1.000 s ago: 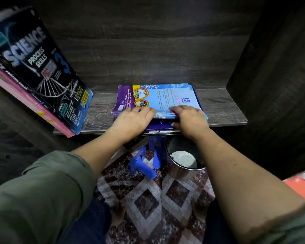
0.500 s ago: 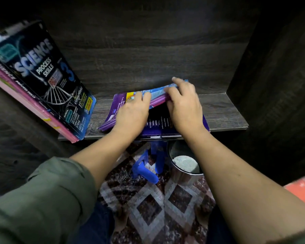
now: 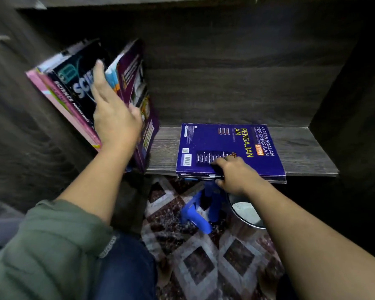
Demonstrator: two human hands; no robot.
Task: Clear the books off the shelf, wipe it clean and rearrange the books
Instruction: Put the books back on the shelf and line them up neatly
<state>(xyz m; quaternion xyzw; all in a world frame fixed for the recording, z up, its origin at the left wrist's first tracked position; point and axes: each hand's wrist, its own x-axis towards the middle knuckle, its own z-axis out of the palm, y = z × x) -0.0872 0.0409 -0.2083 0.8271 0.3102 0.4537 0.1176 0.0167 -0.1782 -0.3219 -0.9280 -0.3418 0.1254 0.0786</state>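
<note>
The rearranging looks to be under way, and the weak spot is on the left of the shelf (image 3: 301, 150). The left hand (image 3: 115, 118) grips a few thin purple books (image 3: 136, 83), thumb on their right face and fingers up the left face, and holds them tilted against the science book (image 3: 78, 83). The science book in turn leans on a pink book (image 3: 59, 98) against the left wall. Nothing in that row stands upright, and the purple books' bottom corner sits at the near edge of the shelf. If the hand lets go while they lean like this, they could slide out at the foot and drop to the patterned floor (image 3: 204, 267). Thin, soft covers like these may also sag and fan apart instead of standing.

On the right a blue book (image 3: 230, 146) lies flat on top of at least one thinner book, and this small stack juts out past the near edge of the shelf. The right hand (image 3: 236, 176) has its fingers curled over the cover at that edge; the thumb seems to be underneath, but I cannot tell how many books it has hold of. A pull on the top book alone could drag the lower ones off the edge.

Directly below stand a metal bucket (image 3: 236, 217) with something pale in it and a blue plastic thing (image 3: 195, 215). A falling book could land in the bucket and be spoiled, or knock it over. With each hand on a separate pile, neither is free to catch a slip.
</note>
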